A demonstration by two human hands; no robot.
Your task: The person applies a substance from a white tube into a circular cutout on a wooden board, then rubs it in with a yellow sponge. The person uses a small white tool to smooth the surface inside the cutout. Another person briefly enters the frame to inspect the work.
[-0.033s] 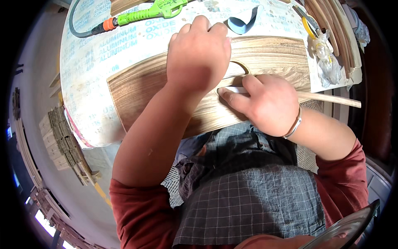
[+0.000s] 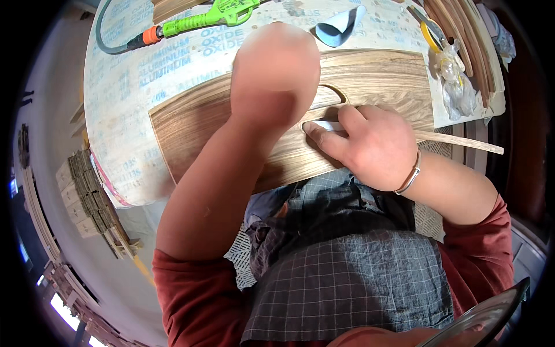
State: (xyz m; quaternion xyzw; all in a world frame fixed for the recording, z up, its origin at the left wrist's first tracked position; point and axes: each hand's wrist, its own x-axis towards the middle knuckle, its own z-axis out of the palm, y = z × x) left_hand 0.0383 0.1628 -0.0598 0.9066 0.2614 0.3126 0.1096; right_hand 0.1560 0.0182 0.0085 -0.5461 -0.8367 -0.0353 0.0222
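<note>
A brown striped-grain wooden board (image 2: 381, 75) lies on the table, with a curved cut-out (image 2: 329, 97) near its middle. My left hand (image 2: 276, 75) is over the board, left of the cut-out; its fingers are smeared, so their grip does not show. On the board's near part, my right hand (image 2: 378, 144) closes round a slim wooden stick (image 2: 462, 141) that pokes out to the right. In line with the stick, a whitish strip (image 2: 329, 125) shows between my thumb and fingers, just nearer than the cut-out. Whether the strip is wrapped on the stick, I cannot tell.
Beyond the board lie a green air blow gun (image 2: 211, 18) with a hose and a curled blue-grey sheet (image 2: 340, 28). At the right are yellow-handled scissors (image 2: 430, 36), a crumpled plastic bag (image 2: 457, 84) and long wooden strips (image 2: 457, 32). Stacked wood (image 2: 87, 191) stands on the floor, left.
The stick's outer end has dipped slightly toward me, and the curled sheet looks shifted a little. My left hand has become blurred in nearly the same place. My right hand stays closed.
</note>
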